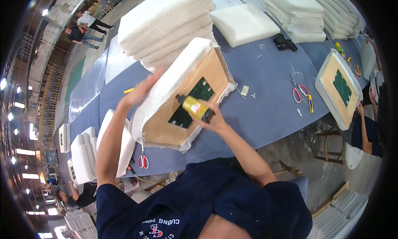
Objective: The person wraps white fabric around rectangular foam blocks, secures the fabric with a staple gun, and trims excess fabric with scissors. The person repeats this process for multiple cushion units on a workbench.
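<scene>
A seat cushion (161, 129) with a wooden underside, white fabric cover and green webbing across its cutout is tilted up on the blue table in front of me. My left hand (143, 89) is at the cushion's left side, fingers stretched out along the white fabric and slightly blurred. Over the webbing, my right hand (213, 118) is closed around a yellow-and-black power tool (195, 107); its exact kind is unclear. The tool's black end points toward the upper left. Loose white fabric edges hang along the cushion's right and lower rim.
Stacked white cushions (166, 23) stand behind, beside a single cushion (244, 24). Red-handled scissors (299, 93), a yellow-handled tool (310, 104) and a black object (285, 43) lie on the blue table (265, 110). More scissors (143, 161) lie near the front edge. A co-worker's arm (365, 129) touches another seat.
</scene>
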Demonstrator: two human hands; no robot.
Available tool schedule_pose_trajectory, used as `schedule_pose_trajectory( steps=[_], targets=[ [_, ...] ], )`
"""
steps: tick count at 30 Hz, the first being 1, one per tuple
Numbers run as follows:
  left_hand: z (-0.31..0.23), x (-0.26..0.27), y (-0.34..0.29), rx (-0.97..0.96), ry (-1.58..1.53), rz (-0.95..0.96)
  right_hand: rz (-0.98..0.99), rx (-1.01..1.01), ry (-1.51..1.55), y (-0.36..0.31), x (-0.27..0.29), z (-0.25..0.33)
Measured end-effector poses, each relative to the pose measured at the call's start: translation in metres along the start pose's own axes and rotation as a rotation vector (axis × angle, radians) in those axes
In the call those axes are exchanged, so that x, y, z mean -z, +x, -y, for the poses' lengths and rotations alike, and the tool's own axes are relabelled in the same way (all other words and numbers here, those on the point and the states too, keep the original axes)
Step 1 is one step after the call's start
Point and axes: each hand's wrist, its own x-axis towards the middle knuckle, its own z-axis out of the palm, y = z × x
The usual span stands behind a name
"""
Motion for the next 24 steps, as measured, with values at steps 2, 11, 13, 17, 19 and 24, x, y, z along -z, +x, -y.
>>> schedule_pose_trajectory(
  steps=[2, 11, 13, 17, 19, 24],
  targets=[
    [-0.010, -0.011, -0.005, 0.037, 0.210, -0.077, 0.208, -0.102, -0.102, 0.006, 0.005, 0.034],
    [-0.002, -0.042, -0.017, 0.002, 1.056, -0.405, 0.106, -0.172, 0.262, 0.064, -0.004, 0.042],
    [-0.005, -0.045, -0.015, -0.014, 1.055, -0.407, -0.043, -0.130, 0.329, 0.066, -0.012, 0.037],
    [0.000, -0.045, -0.019, -0.043, 1.046, -0.426, 0.132, -0.179, 0.147, 0.074, -0.017, 0.030],
    [-0.008, -0.046, -0.015, -0.050, 1.034, -0.401, -0.067, -0.125, -0.024, 0.055, -0.036, 0.013],
    [-0.004, -0.045, -0.020, -0.057, 1.010, -0.387, -0.071, 0.027, -0.032, 0.055, -0.039, 0.035]
  ],
)
